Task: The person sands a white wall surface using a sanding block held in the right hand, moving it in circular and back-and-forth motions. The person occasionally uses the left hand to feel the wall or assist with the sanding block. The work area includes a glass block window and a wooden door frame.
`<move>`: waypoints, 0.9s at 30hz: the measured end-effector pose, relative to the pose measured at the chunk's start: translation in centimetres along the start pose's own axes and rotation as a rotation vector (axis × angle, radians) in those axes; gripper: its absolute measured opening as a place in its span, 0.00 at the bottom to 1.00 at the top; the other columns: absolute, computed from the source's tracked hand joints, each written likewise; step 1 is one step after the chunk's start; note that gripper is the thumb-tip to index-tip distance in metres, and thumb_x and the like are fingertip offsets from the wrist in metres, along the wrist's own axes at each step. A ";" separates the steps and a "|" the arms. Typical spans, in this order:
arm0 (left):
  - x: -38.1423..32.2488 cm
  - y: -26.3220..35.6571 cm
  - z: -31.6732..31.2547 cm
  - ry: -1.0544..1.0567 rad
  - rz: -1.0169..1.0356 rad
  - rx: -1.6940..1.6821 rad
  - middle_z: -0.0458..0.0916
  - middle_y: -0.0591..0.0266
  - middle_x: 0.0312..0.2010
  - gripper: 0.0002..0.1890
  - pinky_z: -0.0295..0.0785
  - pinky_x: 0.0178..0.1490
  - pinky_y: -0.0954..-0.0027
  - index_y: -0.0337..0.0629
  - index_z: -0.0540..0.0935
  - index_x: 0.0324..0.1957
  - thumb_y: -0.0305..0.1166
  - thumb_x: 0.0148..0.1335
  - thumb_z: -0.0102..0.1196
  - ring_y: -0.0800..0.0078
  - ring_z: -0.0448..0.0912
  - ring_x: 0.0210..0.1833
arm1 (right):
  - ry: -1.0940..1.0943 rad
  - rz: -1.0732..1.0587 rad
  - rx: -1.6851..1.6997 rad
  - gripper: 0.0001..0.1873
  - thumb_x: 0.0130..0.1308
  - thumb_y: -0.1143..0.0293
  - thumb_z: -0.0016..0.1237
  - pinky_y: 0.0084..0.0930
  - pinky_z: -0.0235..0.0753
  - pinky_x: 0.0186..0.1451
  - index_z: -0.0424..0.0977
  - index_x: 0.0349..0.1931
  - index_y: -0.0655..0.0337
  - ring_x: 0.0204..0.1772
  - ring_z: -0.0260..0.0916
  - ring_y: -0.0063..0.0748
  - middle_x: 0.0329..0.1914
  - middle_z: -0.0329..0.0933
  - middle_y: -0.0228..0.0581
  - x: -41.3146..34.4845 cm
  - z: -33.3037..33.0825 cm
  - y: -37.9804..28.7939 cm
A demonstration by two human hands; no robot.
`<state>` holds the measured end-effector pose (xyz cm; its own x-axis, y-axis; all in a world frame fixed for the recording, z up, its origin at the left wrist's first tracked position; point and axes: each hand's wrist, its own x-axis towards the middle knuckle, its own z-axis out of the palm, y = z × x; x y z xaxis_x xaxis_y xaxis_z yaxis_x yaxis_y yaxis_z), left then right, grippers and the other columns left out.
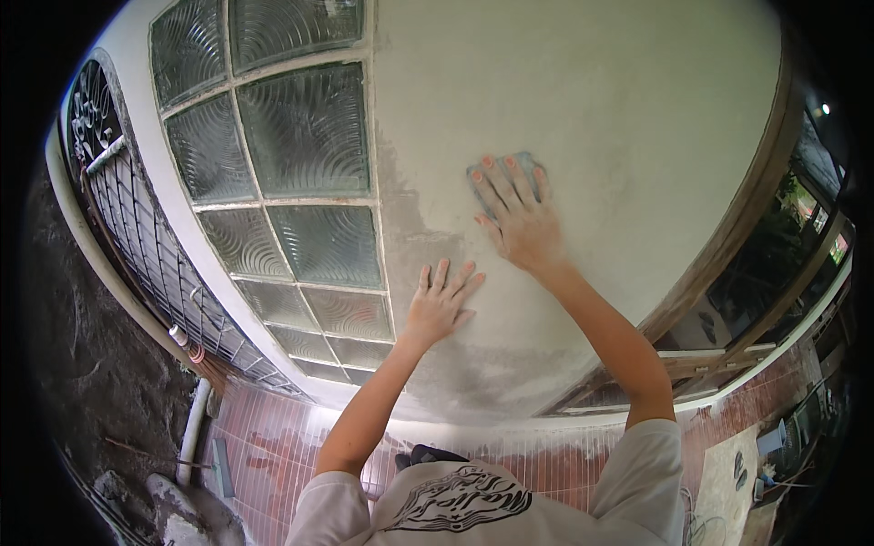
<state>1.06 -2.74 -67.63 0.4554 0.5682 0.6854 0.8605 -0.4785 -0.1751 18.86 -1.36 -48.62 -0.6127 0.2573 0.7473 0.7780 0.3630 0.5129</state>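
Note:
My right hand [526, 225] lies flat over a grey sheet [522, 161], which looks like sandpaper, and presses it against a pale plastered wall [655, 150]. Parts of the sheet show around the fingertips; the palm hides the rest. Lower and to the left, my left hand [440, 304] rests on the wall with spread fingers and nothing in it. Beneath and around that hand, the wall has darker, uneven grey patches [423, 235]. A pale dust-like coating covers parts of both hands.
A glass-block window [304, 133] borders the wall on the left. Wooden-framed glass [737, 300] lies to the right. Red floor tiles [273, 450] run below, dusted white in places. A broom [201, 358] leans by the metal grille [157, 225], and a floor squeegee [222, 467] lies lower left.

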 end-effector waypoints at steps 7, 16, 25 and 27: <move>0.1 0.4 0.7 0.076 0.024 0.108 0.51 0.61 0.77 0.41 0.45 0.72 0.29 0.63 0.62 0.73 0.60 0.60 0.56 0.38 0.47 0.77 | 0.008 0.085 0.046 0.33 0.70 0.50 0.44 0.49 0.48 0.79 0.58 0.74 0.43 0.80 0.45 0.35 0.81 0.50 0.27 1.5 0.2 -2.1; -3.7 -0.3 -0.9 -0.002 -0.021 -0.032 0.57 0.63 0.75 0.44 0.52 0.74 0.39 0.47 0.60 0.73 0.53 0.59 0.60 0.49 0.53 0.77 | -0.012 0.176 0.074 0.34 0.70 0.52 0.46 0.48 0.48 0.79 0.57 0.74 0.43 0.81 0.45 0.34 0.81 0.48 0.25 -1.6 2.3 -4.8; -13.9 0.9 -3.3 0.313 -0.584 -0.663 0.77 0.46 0.61 0.37 0.69 0.62 0.57 0.29 0.54 0.72 0.29 0.67 0.56 0.48 0.77 0.59 | -0.039 -0.128 0.065 0.34 0.69 0.53 0.48 0.43 0.48 0.80 0.57 0.74 0.42 0.81 0.42 0.30 0.82 0.46 0.23 -7.9 3.2 -5.5; -14.1 1.5 -2.7 0.317 -0.615 -0.674 0.81 0.47 0.56 0.36 0.71 0.57 0.59 0.29 0.53 0.73 0.28 0.68 0.54 0.49 0.80 0.53 | -0.148 -0.117 0.110 0.34 0.68 0.55 0.49 0.42 0.48 0.80 0.58 0.74 0.43 0.81 0.43 0.30 0.82 0.46 0.23 -6.1 2.7 -6.2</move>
<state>-4.68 -13.29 -75.72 -0.1988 0.6883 0.6977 0.5708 -0.4973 0.6533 17.41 -2.80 -57.53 -0.7180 0.3337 0.6109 0.6854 0.4918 0.5369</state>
